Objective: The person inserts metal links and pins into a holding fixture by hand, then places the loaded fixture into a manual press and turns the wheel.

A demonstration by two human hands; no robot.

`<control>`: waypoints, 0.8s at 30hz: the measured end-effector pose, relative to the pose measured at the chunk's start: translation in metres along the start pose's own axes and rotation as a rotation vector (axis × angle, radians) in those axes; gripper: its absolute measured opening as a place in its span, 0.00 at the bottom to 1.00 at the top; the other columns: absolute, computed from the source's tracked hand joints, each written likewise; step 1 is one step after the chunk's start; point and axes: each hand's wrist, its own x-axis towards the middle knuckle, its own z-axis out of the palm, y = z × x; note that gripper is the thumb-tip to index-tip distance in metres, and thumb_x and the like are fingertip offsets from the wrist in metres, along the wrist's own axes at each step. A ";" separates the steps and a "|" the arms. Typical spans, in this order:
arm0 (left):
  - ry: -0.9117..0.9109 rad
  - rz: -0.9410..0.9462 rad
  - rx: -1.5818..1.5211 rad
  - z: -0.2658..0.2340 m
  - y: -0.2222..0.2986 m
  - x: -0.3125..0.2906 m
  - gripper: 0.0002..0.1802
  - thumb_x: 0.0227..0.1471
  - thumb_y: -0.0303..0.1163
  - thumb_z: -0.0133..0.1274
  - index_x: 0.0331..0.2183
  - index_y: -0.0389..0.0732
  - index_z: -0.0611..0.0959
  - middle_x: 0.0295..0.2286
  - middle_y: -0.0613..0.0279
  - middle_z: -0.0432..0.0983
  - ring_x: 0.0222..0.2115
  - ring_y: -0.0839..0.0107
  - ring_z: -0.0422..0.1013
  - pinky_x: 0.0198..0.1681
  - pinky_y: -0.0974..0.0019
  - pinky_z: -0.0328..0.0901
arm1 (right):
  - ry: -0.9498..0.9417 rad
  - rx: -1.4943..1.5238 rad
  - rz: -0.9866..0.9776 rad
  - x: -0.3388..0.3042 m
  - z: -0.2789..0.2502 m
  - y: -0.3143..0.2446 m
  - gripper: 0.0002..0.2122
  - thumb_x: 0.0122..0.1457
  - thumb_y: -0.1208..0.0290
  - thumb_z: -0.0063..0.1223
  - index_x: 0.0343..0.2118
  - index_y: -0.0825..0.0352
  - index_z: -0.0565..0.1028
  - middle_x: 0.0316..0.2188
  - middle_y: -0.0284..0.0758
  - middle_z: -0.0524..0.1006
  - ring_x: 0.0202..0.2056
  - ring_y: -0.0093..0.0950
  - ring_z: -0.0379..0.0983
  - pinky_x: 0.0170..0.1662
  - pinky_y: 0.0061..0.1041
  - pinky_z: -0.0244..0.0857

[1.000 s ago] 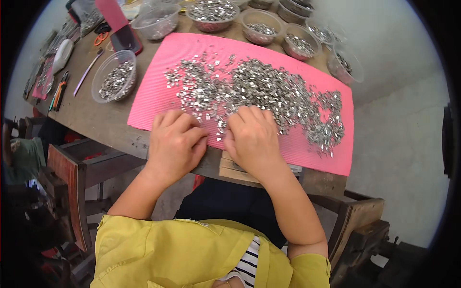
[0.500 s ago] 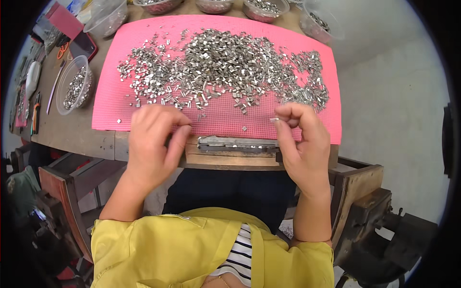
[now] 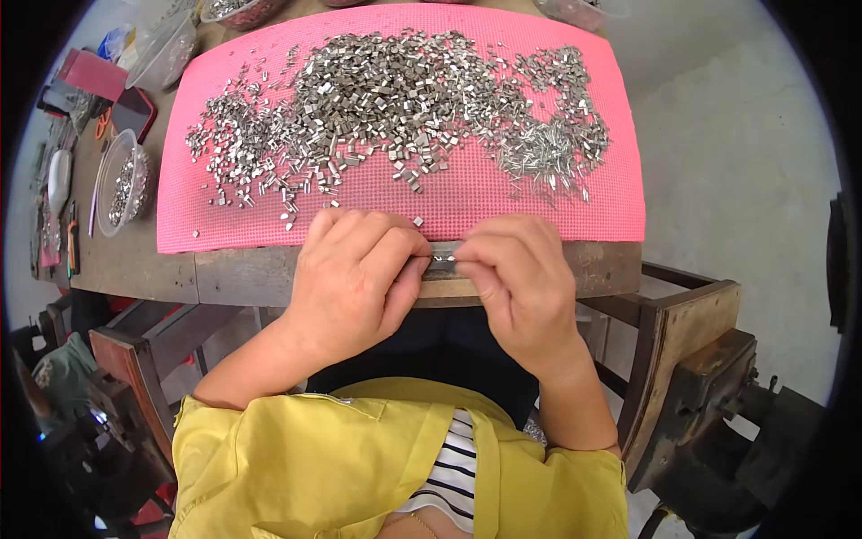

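My left hand (image 3: 364, 274) and my right hand (image 3: 525, 287) meet over a narrow metal bar-shaped fixture (image 3: 443, 257) at the table's front edge. Both have thumb and fingers pinched together. Tiny shiny bits show on the fixture between the fingertips; the rest of it is hidden behind my hands. At my right fingertips is a small silver metal piece (image 3: 452, 258). Whatever the left fingertips pinch, if anything, is too small to make out. Beyond the hands, a wide pile of small silver metal pieces (image 3: 395, 90) covers a pink textured mat (image 3: 593, 220).
Clear plastic tubs (image 3: 108, 184) of metal parts stand left of and behind the mat. Orange-handled scissors (image 3: 103, 123), a dark red-edged case (image 3: 135, 114) and pliers (image 3: 73, 238) lie at the left. A wooden frame with a black machine (image 3: 709, 395) stands right.
Both hands have moved together over the fixture: the left toward the right, the right toward the left and nearer, bringing its metal piece. The whole view has shifted slightly.
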 end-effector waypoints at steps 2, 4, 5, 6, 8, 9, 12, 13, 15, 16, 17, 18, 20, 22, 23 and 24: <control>-0.006 0.018 0.036 0.001 0.001 0.001 0.08 0.48 0.26 0.63 0.33 0.44 0.81 0.32 0.66 0.78 0.32 0.64 0.73 0.39 0.60 0.62 | -0.026 -0.044 -0.031 -0.003 0.004 -0.001 0.13 0.47 0.78 0.68 0.36 0.63 0.78 0.37 0.31 0.79 0.40 0.34 0.76 0.46 0.36 0.64; -0.010 0.034 0.072 0.000 0.002 0.002 0.08 0.48 0.27 0.63 0.33 0.44 0.81 0.32 0.66 0.77 0.31 0.65 0.73 0.39 0.60 0.62 | -0.018 -0.053 -0.045 -0.005 0.007 0.000 0.13 0.47 0.77 0.69 0.36 0.63 0.78 0.37 0.31 0.79 0.41 0.34 0.76 0.46 0.36 0.64; -0.016 0.050 0.106 0.000 0.002 0.002 0.09 0.48 0.28 0.63 0.33 0.44 0.81 0.33 0.66 0.77 0.31 0.65 0.73 0.40 0.60 0.62 | -0.012 -0.064 -0.064 -0.005 0.008 0.001 0.13 0.47 0.77 0.69 0.36 0.63 0.78 0.37 0.30 0.79 0.41 0.34 0.76 0.47 0.36 0.64; -0.021 0.065 0.139 -0.001 0.003 0.002 0.09 0.47 0.28 0.63 0.33 0.45 0.81 0.33 0.66 0.77 0.31 0.66 0.73 0.40 0.61 0.62 | -0.012 -0.063 -0.061 -0.005 0.009 0.001 0.13 0.47 0.77 0.69 0.36 0.63 0.78 0.37 0.30 0.79 0.41 0.34 0.76 0.47 0.36 0.64; -0.036 0.071 0.163 -0.003 0.004 0.003 0.09 0.47 0.29 0.63 0.33 0.45 0.81 0.33 0.67 0.77 0.31 0.66 0.73 0.40 0.61 0.62 | -0.007 -0.065 -0.056 -0.005 0.011 0.000 0.12 0.48 0.77 0.68 0.35 0.63 0.78 0.37 0.30 0.79 0.41 0.33 0.76 0.47 0.36 0.64; -0.048 0.078 0.188 -0.004 0.005 0.004 0.09 0.47 0.29 0.63 0.33 0.45 0.81 0.33 0.67 0.77 0.31 0.67 0.73 0.40 0.61 0.62 | -0.008 -0.064 -0.055 -0.004 0.011 -0.001 0.12 0.48 0.77 0.68 0.35 0.63 0.78 0.37 0.30 0.79 0.41 0.33 0.76 0.47 0.36 0.64; -0.111 0.122 0.240 -0.007 0.004 0.005 0.10 0.46 0.30 0.63 0.34 0.45 0.81 0.33 0.67 0.77 0.31 0.68 0.73 0.40 0.61 0.63 | -0.013 -0.099 -0.051 0.000 0.010 -0.004 0.10 0.49 0.78 0.68 0.34 0.64 0.79 0.35 0.32 0.80 0.38 0.35 0.76 0.42 0.35 0.64; -0.111 0.120 0.240 -0.009 0.004 0.007 0.10 0.46 0.30 0.63 0.34 0.45 0.81 0.33 0.67 0.77 0.31 0.68 0.73 0.40 0.61 0.63 | -0.018 -0.120 -0.051 0.000 0.011 -0.005 0.10 0.48 0.78 0.68 0.34 0.64 0.79 0.35 0.32 0.80 0.37 0.35 0.76 0.42 0.35 0.64; -0.113 0.101 0.155 -0.010 0.004 0.009 0.12 0.42 0.25 0.65 0.33 0.44 0.82 0.33 0.65 0.80 0.29 0.65 0.74 0.37 0.60 0.63 | -0.025 -0.141 -0.051 0.000 0.012 -0.005 0.11 0.48 0.78 0.68 0.34 0.65 0.79 0.35 0.33 0.80 0.37 0.35 0.76 0.41 0.35 0.64; -0.112 0.099 0.156 -0.010 0.003 0.009 0.12 0.42 0.25 0.65 0.33 0.44 0.82 0.33 0.65 0.80 0.29 0.65 0.74 0.37 0.60 0.63 | -0.028 -0.176 -0.053 -0.001 0.013 -0.006 0.09 0.49 0.77 0.65 0.34 0.64 0.78 0.35 0.31 0.79 0.37 0.32 0.76 0.42 0.34 0.63; -0.089 0.069 0.107 -0.010 0.001 0.007 0.12 0.42 0.24 0.66 0.32 0.44 0.82 0.32 0.65 0.80 0.29 0.65 0.74 0.36 0.61 0.63 | -0.031 -0.212 -0.055 -0.001 0.014 -0.007 0.08 0.50 0.75 0.61 0.34 0.63 0.78 0.35 0.30 0.78 0.38 0.30 0.75 0.44 0.32 0.62; -0.066 0.039 0.057 -0.010 0.000 0.006 0.12 0.41 0.24 0.66 0.32 0.44 0.83 0.32 0.64 0.80 0.29 0.65 0.74 0.35 0.61 0.63 | -0.031 -0.211 -0.057 0.000 0.014 -0.008 0.08 0.50 0.75 0.61 0.34 0.63 0.78 0.35 0.30 0.78 0.38 0.30 0.75 0.44 0.32 0.62; -0.026 0.021 0.021 -0.004 -0.001 0.002 0.12 0.41 0.23 0.67 0.32 0.43 0.84 0.31 0.64 0.81 0.29 0.64 0.75 0.34 0.61 0.63 | -0.036 -0.274 -0.067 0.001 0.015 -0.011 0.07 0.50 0.75 0.60 0.34 0.64 0.78 0.35 0.30 0.78 0.38 0.30 0.75 0.43 0.32 0.63; 0.016 0.004 -0.017 -0.003 -0.002 0.001 0.12 0.41 0.23 0.68 0.32 0.43 0.84 0.30 0.63 0.81 0.29 0.63 0.75 0.34 0.61 0.64 | -0.035 -0.262 -0.073 0.001 0.014 -0.009 0.07 0.50 0.75 0.60 0.34 0.64 0.78 0.35 0.30 0.77 0.38 0.30 0.75 0.44 0.32 0.63; 0.003 -0.061 -0.080 -0.003 -0.004 0.001 0.13 0.41 0.23 0.68 0.33 0.41 0.85 0.31 0.62 0.81 0.30 0.62 0.76 0.35 0.60 0.65 | -0.031 -0.250 -0.079 0.001 0.013 -0.009 0.08 0.50 0.76 0.61 0.34 0.64 0.78 0.35 0.30 0.77 0.38 0.30 0.75 0.44 0.33 0.62; -0.011 -0.125 -0.144 -0.003 -0.004 0.001 0.14 0.41 0.23 0.68 0.35 0.40 0.85 0.31 0.61 0.82 0.31 0.61 0.76 0.36 0.60 0.67 | -0.033 -0.251 -0.079 0.000 0.012 -0.008 0.08 0.50 0.76 0.61 0.34 0.64 0.78 0.35 0.30 0.77 0.38 0.30 0.75 0.44 0.33 0.62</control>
